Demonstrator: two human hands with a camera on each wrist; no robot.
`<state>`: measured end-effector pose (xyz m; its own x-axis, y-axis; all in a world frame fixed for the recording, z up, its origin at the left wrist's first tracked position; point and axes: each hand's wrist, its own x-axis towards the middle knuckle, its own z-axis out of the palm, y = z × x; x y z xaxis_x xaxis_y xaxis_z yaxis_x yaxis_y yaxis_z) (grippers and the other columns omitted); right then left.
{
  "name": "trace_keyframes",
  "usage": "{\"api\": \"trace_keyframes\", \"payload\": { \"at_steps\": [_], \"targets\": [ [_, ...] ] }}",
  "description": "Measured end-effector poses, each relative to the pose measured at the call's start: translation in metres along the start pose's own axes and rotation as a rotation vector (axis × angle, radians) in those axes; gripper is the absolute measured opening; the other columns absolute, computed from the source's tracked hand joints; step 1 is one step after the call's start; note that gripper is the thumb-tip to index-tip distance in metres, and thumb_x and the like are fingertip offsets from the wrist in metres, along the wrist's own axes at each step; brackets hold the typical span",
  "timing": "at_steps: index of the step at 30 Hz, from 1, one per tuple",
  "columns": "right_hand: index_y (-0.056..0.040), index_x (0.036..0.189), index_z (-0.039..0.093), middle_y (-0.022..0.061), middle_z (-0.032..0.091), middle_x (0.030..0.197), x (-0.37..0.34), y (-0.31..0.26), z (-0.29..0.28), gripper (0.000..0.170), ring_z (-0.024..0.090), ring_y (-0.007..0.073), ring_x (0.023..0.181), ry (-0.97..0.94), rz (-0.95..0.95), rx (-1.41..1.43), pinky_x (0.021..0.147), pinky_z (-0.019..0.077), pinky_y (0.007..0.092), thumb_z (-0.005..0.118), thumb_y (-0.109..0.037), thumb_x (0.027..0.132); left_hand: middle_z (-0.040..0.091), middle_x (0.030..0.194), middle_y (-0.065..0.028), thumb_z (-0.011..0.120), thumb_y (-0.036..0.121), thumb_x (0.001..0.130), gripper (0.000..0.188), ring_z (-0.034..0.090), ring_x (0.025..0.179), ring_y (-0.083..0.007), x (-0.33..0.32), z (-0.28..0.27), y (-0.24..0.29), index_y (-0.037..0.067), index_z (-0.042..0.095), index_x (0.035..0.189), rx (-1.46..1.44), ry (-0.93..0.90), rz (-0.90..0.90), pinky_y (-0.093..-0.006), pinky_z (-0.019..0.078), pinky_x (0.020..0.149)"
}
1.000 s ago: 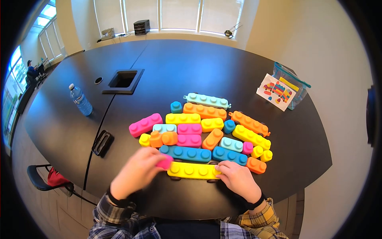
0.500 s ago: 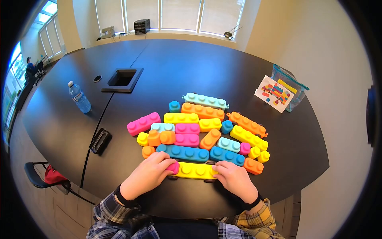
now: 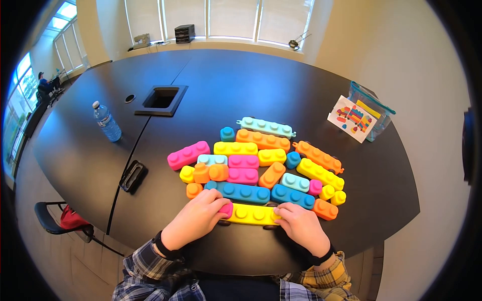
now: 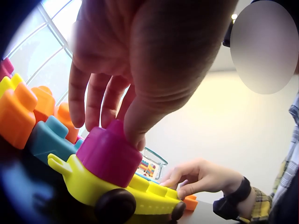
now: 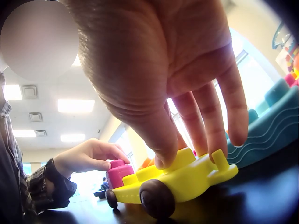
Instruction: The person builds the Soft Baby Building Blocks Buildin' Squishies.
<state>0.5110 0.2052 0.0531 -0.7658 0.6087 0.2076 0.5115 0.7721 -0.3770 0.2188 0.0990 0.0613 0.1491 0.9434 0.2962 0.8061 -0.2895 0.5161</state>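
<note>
A yellow wheeled base [image 3: 249,214] stands near the table's front edge. On its left end sits a small magenta block [image 4: 110,156], which my left hand [image 3: 199,216] pinches between thumb and fingers. At the other end my right hand [image 3: 303,228] grips the yellow base, thumb on the near side, as the right wrist view shows with the base's hooked end [image 5: 223,170]. Just behind the base lie two long blue blocks [image 3: 243,192] [image 3: 292,196].
Behind are rows of coloured blocks, with an orange wheeled base [image 3: 319,157] and a light teal one [image 3: 266,127]. A picture card [image 3: 352,119] leans on a clear case [image 3: 384,125] at right. At left are a bottle [image 3: 107,122] and a black case [image 3: 133,176].
My left hand has brought the magenta block rightward onto the left end of the yellow base. My right hand has stayed at the other end. The head view has shifted slightly.
</note>
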Motion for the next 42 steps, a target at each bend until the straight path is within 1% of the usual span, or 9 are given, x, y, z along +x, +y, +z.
{"api": "trace_keyframes", "payload": {
  "at_steps": [5, 9, 14, 21, 24, 27, 31, 34, 42],
  "targets": [
    [-0.0092, 0.11, 0.07, 0.0046, 0.07, 0.108, -0.002, 0.005, 0.004, 0.023, 0.071, 0.0268, 0.092, 0.03, -0.037, -0.024, 0.073, 0.0584, 0.0386, 0.077, -0.015, 0.089, 0.067, 0.112, -0.0144, 0.079, 0.012, 0.088, 0.033, 0.065, 0.106, -0.037, 0.004, -0.018, -0.005, 0.003, 0.07, 0.118, -0.1, -0.036, -0.015, -0.0433, 0.0538, 0.093],
    [-0.0089, 0.11, 0.07, 0.005, 0.07, 0.108, -0.003, 0.004, 0.001, 0.023, 0.07, 0.0273, 0.093, 0.0, -0.016, -0.069, 0.078, 0.0566, 0.0394, 0.077, -0.015, 0.089, 0.07, 0.107, -0.0173, 0.078, 0.006, 0.086, 0.033, 0.066, 0.104, -0.0388, 0.01, -0.054, -0.056, 0.001, 0.068, 0.117, 0.099, 0.278, -0.088, -0.0444, 0.054, 0.092],
    [-0.0092, 0.111, 0.07, 0.0052, 0.07, 0.107, -0.002, 0.005, 0.002, 0.024, 0.068, 0.0273, 0.099, -0.002, -0.038, -0.068, 0.085, 0.0522, 0.0404, 0.077, -0.014, 0.089, 0.067, 0.111, -0.0179, 0.081, 0.011, 0.084, 0.039, 0.065, 0.104, -0.0396, 0.012, -0.062, -0.135, -0.002, 0.067, 0.119, 0.308, 0.242, -0.187, -0.0444, 0.0536, 0.092],
    [-0.0098, 0.115, 0.07, 0.0043, 0.069, 0.107, -0.003, 0.007, 0.005, 0.026, 0.067, 0.0261, 0.106, 0.023, -0.078, -0.107, 0.102, 0.0485, 0.0464, 0.076, -0.015, 0.09, 0.069, 0.1, -0.0197, 0.081, 0.014, 0.08, 0.032, 0.068, 0.098, -0.0409, 0.023, -0.058, -0.168, -0.001, 0.067, 0.105, 0.284, 0.105, -0.251, -0.0478, 0.0558, 0.087],
    [-0.0098, 0.115, 0.07, 0.0036, 0.069, 0.106, -0.003, 0.009, 0.006, 0.024, 0.067, 0.0255, 0.107, 0.007, -0.076, -0.092, 0.107, 0.0461, 0.0505, 0.074, -0.015, 0.092, 0.072, 0.092, -0.0224, 0.078, 0.016, 0.075, 0.031, 0.069, 0.09, -0.0433, 0.026, -0.065, -0.165, -0.001, 0.067, 0.098, 0.255, 0.085, -0.298, -0.0501, 0.0565, 0.082],
    [-0.0085, 0.12, 0.07, 0.0049, 0.069, 0.112, -0.004, 0.011, 0.004, 0.029, 0.066, 0.0256, 0.111, -0.04, -0.064, -0.097, 0.109, 0.0452, 0.0505, 0.075, -0.017, 0.093, 0.072, 0.09, -0.0213, 0.082, 0.011, 0.074, 0.034, 0.072, 0.089, -0.0389, 0.03, -0.087, -0.137, -0.002, 0.068, 0.102, 0.34, 0.197, -0.291, -0.0417, 0.0582, 0.079],
    [-0.0082, 0.134, 0.065, 0.0095, 0.067, 0.128, 0.001, 0.002, -0.011, 0.046, 0.064, 0.0295, 0.117, 0.003, -0.08, -0.084, 0.11, 0.0445, 0.0501, 0.078, -0.021, 0.092, 0.071, 0.1, -0.0193, 0.081, 0.004, 0.076, 0.039, 0.072, 0.091, -0.0351, 0.031, -0.098, -0.077, -0.002, 0.066, 0.111, 0.183, 0.339, -0.108, -0.0403, 0.0586, 0.084],
    [-0.0086, 0.155, 0.05, 0.0184, 0.051, 0.154, 0.005, -0.006, -0.024, 0.079, 0.058, 0.0403, 0.128, 0.129, -0.075, -0.027, 0.11, 0.0452, 0.0488, 0.085, -0.026, 0.086, 0.071, 0.113, -0.0168, 0.083, 0.004, 0.076, 0.044, 0.071, 0.101, -0.0368, 0.032, -0.092, -0.021, 0.001, 0.064, 0.116, 0.2, 0.239, 0.086, -0.0412, 0.0587, 0.091],
    [-0.0077, 0.159, 0.043, 0.0189, 0.043, 0.163, 0.028, -0.028, -0.037, 0.086, 0.056, 0.0395, 0.133, 0.291, -0.127, 0.103, 0.109, 0.0468, 0.0478, 0.086, -0.025, 0.086, 0.07, 0.123, -0.0141, 0.084, 0.013, 0.081, 0.048, 0.07, 0.11, -0.0347, 0.033, -0.053, 0.025, 0.005, 0.066, 0.125, 0.125, 0.119, 0.23, -0.0427, 0.0578, 0.095]
  ]
}}
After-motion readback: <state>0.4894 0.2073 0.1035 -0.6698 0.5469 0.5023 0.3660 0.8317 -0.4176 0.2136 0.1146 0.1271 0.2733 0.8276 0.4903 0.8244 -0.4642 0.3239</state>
